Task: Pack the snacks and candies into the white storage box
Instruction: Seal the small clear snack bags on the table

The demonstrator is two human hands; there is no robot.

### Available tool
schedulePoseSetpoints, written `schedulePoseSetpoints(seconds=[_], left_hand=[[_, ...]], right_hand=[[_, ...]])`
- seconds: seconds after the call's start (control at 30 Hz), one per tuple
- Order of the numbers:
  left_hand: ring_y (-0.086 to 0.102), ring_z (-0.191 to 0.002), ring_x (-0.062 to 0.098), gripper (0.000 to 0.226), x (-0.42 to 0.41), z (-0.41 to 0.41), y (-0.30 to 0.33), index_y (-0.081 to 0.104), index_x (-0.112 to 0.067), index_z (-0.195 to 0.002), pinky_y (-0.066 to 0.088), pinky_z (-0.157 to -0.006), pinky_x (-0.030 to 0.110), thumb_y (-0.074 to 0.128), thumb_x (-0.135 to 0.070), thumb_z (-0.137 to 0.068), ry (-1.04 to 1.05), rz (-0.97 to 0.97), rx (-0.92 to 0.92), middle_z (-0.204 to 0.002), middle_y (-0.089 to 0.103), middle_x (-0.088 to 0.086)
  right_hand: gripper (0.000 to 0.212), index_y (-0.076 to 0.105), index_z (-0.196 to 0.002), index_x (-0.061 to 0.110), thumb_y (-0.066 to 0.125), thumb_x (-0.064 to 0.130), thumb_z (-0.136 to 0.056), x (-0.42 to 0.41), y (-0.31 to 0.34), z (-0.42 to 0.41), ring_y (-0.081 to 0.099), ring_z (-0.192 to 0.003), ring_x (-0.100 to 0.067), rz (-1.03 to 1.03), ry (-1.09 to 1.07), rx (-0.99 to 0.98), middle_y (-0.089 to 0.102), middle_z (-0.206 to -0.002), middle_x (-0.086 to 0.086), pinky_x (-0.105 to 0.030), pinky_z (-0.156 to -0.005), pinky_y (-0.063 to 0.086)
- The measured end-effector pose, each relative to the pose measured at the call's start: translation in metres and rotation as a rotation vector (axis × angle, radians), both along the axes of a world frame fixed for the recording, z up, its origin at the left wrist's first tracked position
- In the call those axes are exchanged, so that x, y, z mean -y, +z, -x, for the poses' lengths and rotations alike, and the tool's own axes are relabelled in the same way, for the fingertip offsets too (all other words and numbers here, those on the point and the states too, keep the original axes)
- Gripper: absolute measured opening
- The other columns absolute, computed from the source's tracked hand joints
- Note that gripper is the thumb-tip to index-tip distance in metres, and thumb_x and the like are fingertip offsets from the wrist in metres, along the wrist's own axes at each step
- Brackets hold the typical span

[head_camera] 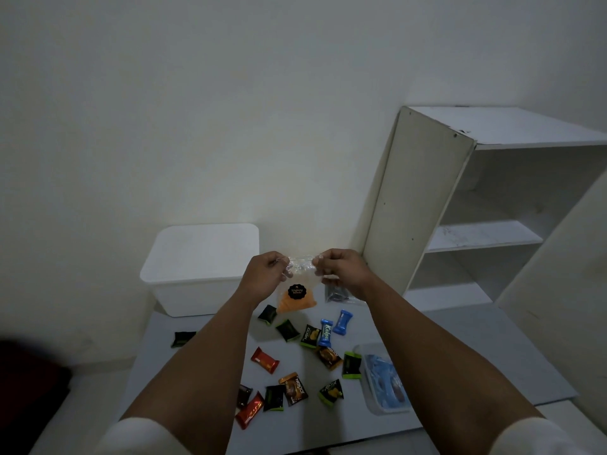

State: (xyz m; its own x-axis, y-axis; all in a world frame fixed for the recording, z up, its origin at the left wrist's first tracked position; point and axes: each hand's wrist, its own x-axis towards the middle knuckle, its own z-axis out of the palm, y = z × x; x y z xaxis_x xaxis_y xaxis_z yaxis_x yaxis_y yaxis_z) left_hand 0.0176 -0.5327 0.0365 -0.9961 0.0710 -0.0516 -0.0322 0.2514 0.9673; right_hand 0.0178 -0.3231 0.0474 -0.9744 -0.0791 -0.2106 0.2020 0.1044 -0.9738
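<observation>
A clear bag of orange chips [297, 298] with a round black label hangs in the air above the grey board. My left hand [264, 270] pinches its top left corner and my right hand [341, 267] pinches its top right corner. The white storage box [197, 274] stands at the far left of the board with its lid on, just left of my left hand. Several small wrapped snacks lie loose below: two blue candies [333, 326], red wafers [264, 359], dark green-edged packets [310, 336].
A clear bag of dark snacks [338, 293] lies behind my right hand. A clear tub with blue contents [382, 379] sits at the board's right edge. A white shelf unit [476, 208] stands to the right against the wall. A dark red object [29, 379] lies at the left.
</observation>
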Motion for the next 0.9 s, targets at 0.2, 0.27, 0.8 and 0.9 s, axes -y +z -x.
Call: schedulePoseSetpoints(seconds=[0.2, 0.27, 0.8, 0.9], left_hand=[[0.063, -0.070, 0.015, 0.022, -0.010, 0.005, 0.000, 0.070, -0.002, -0.097, 0.051, -0.071, 0.025, 0.054, -0.017, -0.101, -0.008, -0.024, -0.004, -0.086, 0.075, 0.014], [0.063, -0.071, 0.016, 0.021, -0.017, 0.006, 0.000, 0.070, -0.006, -0.095, 0.052, -0.075, 0.029, 0.054, -0.018, -0.101, -0.023, -0.029, 0.003, -0.086, 0.076, 0.013], [0.066, -0.058, 0.000, 0.027, -0.108, 0.029, -0.013, 0.065, -0.007, -0.090, 0.049, -0.065, 0.025, 0.047, -0.017, -0.105, -0.087, 0.094, -0.004, -0.087, 0.074, 0.018], [0.067, -0.070, 0.015, 0.029, -0.134, 0.033, -0.017, 0.068, -0.002, -0.097, 0.051, -0.070, 0.031, 0.046, -0.019, -0.105, -0.059, 0.091, 0.036, -0.089, 0.076, 0.016]], right_hand=[[0.013, 0.072, -0.095, 0.008, 0.073, 0.021, -0.091, -0.011, 0.000, -0.002, 0.072, -0.084, -0.015, 0.045, -0.045, -0.014, 0.075, -0.089, -0.002, -0.035, -0.078, 0.055], [0.011, 0.070, -0.085, 0.014, 0.074, 0.022, -0.090, -0.017, -0.001, -0.003, 0.072, -0.084, -0.016, 0.036, -0.049, -0.018, 0.074, -0.089, -0.003, -0.032, -0.072, 0.055], [0.025, 0.069, -0.101, -0.005, 0.072, 0.018, -0.092, -0.088, -0.023, 0.015, 0.069, -0.069, -0.015, -0.022, -0.090, 0.003, 0.067, -0.078, -0.010, -0.033, -0.065, 0.051], [0.029, 0.070, -0.103, -0.005, 0.074, 0.021, -0.090, -0.109, -0.021, 0.018, 0.069, -0.072, -0.015, -0.068, -0.066, -0.018, 0.068, -0.081, -0.011, -0.037, -0.070, 0.047]])
